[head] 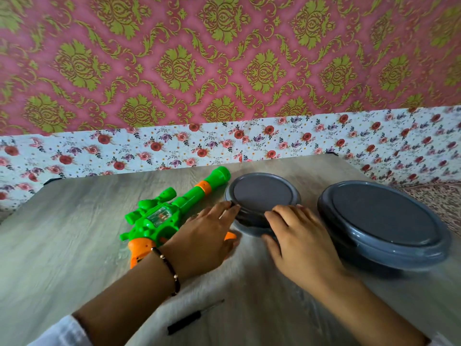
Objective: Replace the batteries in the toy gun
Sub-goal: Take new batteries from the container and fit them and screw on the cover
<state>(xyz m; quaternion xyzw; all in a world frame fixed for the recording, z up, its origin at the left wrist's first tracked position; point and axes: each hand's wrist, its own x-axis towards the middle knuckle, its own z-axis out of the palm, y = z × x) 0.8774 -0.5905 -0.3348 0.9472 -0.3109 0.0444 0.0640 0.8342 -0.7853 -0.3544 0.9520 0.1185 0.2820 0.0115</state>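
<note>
No legible text, label, brand, number or sign appears on any surface in view. The toy gun (172,211) carries no readable marking; its clear window shows only blurred coloured shapes. The lids of the small grey container (262,196) and the large grey container (384,216) are plain. The wall coverings bear ornamental and floral patterns only, with no lettering.

Count on table (62,233): one toy gun (172,211) at 9 o'clock; two lidded grey containers, smaller container (262,196) at 12 o'clock, larger container (384,221) at 3 o'clock; one black screwdriver (192,318) at 6 o'clock; two hands, left hand (202,236), right hand (299,236).
</note>
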